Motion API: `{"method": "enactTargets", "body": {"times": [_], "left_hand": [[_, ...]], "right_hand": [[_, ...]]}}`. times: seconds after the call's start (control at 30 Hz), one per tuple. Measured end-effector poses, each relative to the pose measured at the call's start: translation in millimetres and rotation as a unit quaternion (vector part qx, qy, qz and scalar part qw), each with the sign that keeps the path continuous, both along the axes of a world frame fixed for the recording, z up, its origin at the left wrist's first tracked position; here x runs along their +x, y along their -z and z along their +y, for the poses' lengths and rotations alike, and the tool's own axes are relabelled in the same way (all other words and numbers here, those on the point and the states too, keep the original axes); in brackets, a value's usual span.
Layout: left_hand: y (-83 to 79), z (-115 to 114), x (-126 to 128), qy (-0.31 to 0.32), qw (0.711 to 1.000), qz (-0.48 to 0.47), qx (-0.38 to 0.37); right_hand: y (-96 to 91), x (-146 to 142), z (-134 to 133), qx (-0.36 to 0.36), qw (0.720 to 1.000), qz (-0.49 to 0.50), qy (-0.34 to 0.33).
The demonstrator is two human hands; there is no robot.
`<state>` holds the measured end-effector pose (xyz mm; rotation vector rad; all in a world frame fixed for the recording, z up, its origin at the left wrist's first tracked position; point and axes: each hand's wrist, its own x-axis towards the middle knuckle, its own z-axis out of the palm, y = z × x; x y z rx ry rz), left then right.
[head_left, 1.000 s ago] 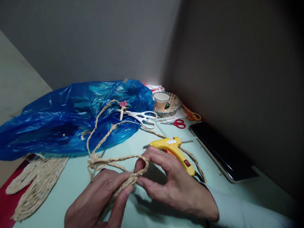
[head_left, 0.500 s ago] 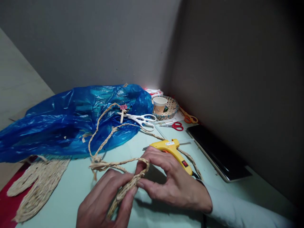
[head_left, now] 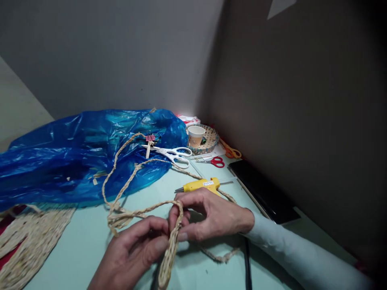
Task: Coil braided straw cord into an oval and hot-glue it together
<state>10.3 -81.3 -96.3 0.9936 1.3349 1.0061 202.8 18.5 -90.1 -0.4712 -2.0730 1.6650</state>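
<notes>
A narrow coiled piece of braided straw cord [head_left: 169, 257] stands on edge between my hands, its rows lying side by side. My right hand [head_left: 208, 217] is closed on its upper end, thumb on the near side and fingers behind the cord. At its left edge, my left hand [head_left: 137, 247] pinches with thumb and index finger; their exact contact is partly hidden. From the top of the piece a loose length of cord [head_left: 151, 209] runs left to a tangle on the table. Just beyond my right hand lies a yellow glue gun [head_left: 201, 185], its handle hidden.
A blue plastic bag [head_left: 75, 141] covers the back left, with white scissors [head_left: 178, 155] at its edge. A woven straw piece [head_left: 39, 241] lies left. Behind are a basket [head_left: 214, 139], paper cup [head_left: 196, 137], red scissors [head_left: 217, 162] and orange scissors [head_left: 232, 153]. A black tablet-like slab [head_left: 266, 197] lies right.
The coiled piece has turned from slanting to nearly upright in view, showing more of its lower end. My left fingers have shifted to its left side. The whole view has shifted slightly.
</notes>
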Motion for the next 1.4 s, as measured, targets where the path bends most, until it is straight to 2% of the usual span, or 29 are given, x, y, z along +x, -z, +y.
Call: {"method": "enactTargets", "body": {"times": [0.1, 0.23, 0.33, 0.47, 0.57, 0.67, 0.7, 0.77, 0.83, 1.0, 1.1, 1.27, 1.4], "left_hand": [[1.7, 2.4, -0.5, 0.027, 0.997, -0.064, -0.027], [0.4, 1.9, 1.3, 0.013, 0.988, -0.124, -0.093], [0.1, 1.2, 2.1, -0.018, 0.981, -0.135, -0.139], [4.0, 1.2, 1.1, -0.033, 0.981, -0.124, -0.146], [4.5, 2.3, -0.5, -0.041, 0.986, -0.103, -0.124], [1.6, 4.2, -4.0, -0.067, 0.992, -0.068, -0.079], [1.0, 5.1, -6.2, -0.083, 0.993, -0.055, -0.060], [2.2, 7.3, -13.4, -0.127, 0.991, -0.044, -0.028], [6.9, 10.4, -23.7, -0.172, 0.982, -0.070, -0.011], [19.6, 21.2, -47.6, -0.245, 0.960, -0.136, -0.002], [14.2, 25.0, -49.5, -0.261, 0.951, -0.166, 0.012], [-10.4, 24.2, -38.5, -0.246, 0.962, -0.116, 0.028], [-20.1, 23.7, -36.8, -0.218, 0.970, -0.021, 0.106]], "right_hand": [[-0.2, -2.4, -1.8, -0.020, 1.000, -0.007, -0.018], [4.0, -5.1, -3.7, -0.084, 0.996, -0.003, -0.021], [8.0, -7.2, -5.5, -0.160, 0.987, 0.006, -0.023], [2.2, -7.3, -8.4, -0.189, 0.981, 0.040, -0.014], [-11.5, -1.1, -7.0, -0.137, 0.988, 0.042, 0.051], [-24.2, 12.2, -1.5, 0.005, 0.986, -0.013, 0.168], [-26.6, 17.7, 0.4, 0.074, 0.974, -0.055, 0.206], [-27.6, 29.5, 3.0, 0.202, 0.932, -0.146, 0.264], [-24.0, 40.6, 2.1, 0.267, 0.890, -0.220, 0.296], [-5.9, 55.2, -13.8, 0.279, 0.839, -0.348, 0.313], [0.9, 54.4, -22.9, 0.274, 0.816, -0.390, 0.326], [4.4, 54.6, -23.8, 0.233, 0.832, -0.388, 0.321], [15.1, 60.1, -12.5, 0.177, 0.857, -0.353, 0.332]]}}
